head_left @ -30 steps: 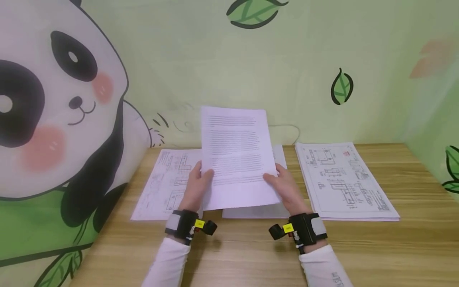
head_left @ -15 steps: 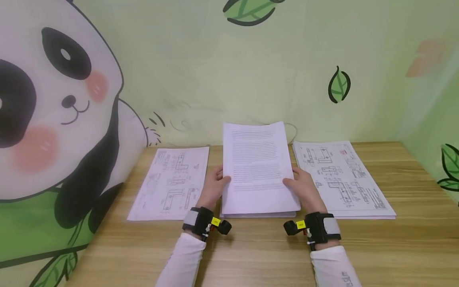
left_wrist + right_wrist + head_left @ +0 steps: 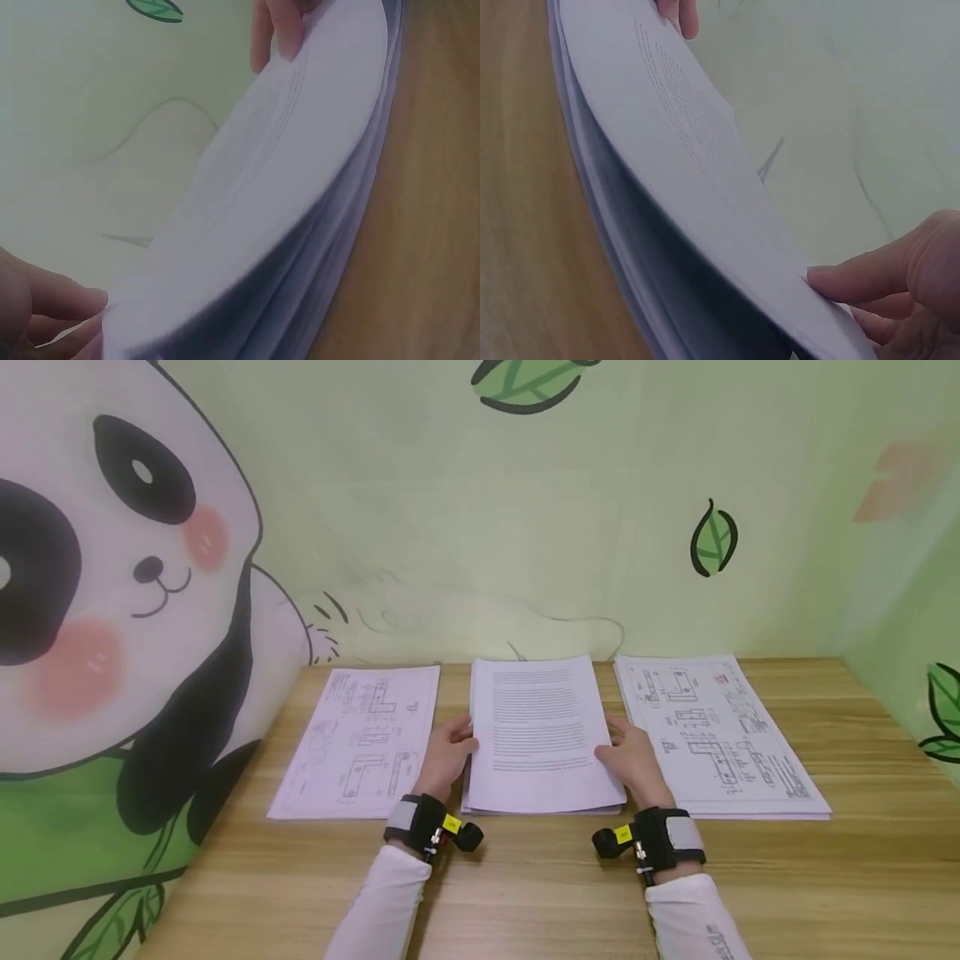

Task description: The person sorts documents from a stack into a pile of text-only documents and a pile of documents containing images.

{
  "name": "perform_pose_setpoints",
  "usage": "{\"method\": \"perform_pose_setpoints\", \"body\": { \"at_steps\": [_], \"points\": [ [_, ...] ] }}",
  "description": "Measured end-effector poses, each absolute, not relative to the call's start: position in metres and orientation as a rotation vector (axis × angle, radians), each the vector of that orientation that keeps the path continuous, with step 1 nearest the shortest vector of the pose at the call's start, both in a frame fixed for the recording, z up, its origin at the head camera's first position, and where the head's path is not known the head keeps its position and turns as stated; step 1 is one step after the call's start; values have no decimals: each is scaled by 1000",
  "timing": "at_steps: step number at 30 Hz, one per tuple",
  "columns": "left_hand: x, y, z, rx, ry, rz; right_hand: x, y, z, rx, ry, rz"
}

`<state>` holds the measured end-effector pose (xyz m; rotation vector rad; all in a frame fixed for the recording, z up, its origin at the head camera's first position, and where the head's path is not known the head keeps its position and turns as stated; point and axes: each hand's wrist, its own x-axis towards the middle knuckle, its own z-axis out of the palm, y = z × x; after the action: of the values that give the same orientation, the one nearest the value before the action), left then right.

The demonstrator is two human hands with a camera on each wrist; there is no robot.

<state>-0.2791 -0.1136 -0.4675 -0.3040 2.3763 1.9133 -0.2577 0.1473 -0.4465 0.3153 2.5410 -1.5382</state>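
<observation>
A printed text sheet (image 3: 536, 787) lies over a stack of paper (image 3: 341, 259) in the middle of the table. Its near edge bows up, leaving a dark gap above the stack in both wrist views. At the sheet's left edge, my left hand (image 3: 444, 760) pinches it, thumb on the edge. My right hand (image 3: 639, 764) pinches the opposite edge, its thumb (image 3: 862, 274) on top and the other fingers partly hidden beneath. How many sheets are held, I cannot tell.
Left of the middle stack lie papers with technical drawings (image 3: 318, 777). Another stack of drawings (image 3: 750, 735) lies to the right. A green wall (image 3: 450, 510) with a painted panda (image 3: 217, 635) rises behind the wooden table (image 3: 525, 893).
Both hands have moved right and brought the printed sheet down from a raised, tilted position onto the middle stack. The side papers stayed in place.
</observation>
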Motion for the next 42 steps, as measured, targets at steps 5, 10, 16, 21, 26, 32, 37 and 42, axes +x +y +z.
{"method": "perform_pose_setpoints", "body": {
  "at_steps": [5,10,16,21,26,32,37,42],
  "points": [
    [-276,-114,-465,-369,2372,1913,-255,148,-444,283,2588,-1513],
    [-276,-115,-460,-394,2377,1899,-253,146,-438,201,2662,-1409],
    [-277,-117,-455,-378,2377,1855,-255,141,-436,162,2705,-1267],
    [-275,-124,-452,-326,2379,1849,-255,139,-433,154,2696,-1202],
    [-272,-139,-446,-253,2432,1840,-253,133,-427,119,2739,-1181],
    [-268,-167,-428,-190,2456,1870,-248,107,-418,-35,2830,-1276],
    [-265,-194,-415,-224,2538,1821,-241,75,-411,-164,2827,-1401],
    [-260,-225,-413,-296,2650,1679,-232,39,-409,-285,2729,-1578]
  ]
}}
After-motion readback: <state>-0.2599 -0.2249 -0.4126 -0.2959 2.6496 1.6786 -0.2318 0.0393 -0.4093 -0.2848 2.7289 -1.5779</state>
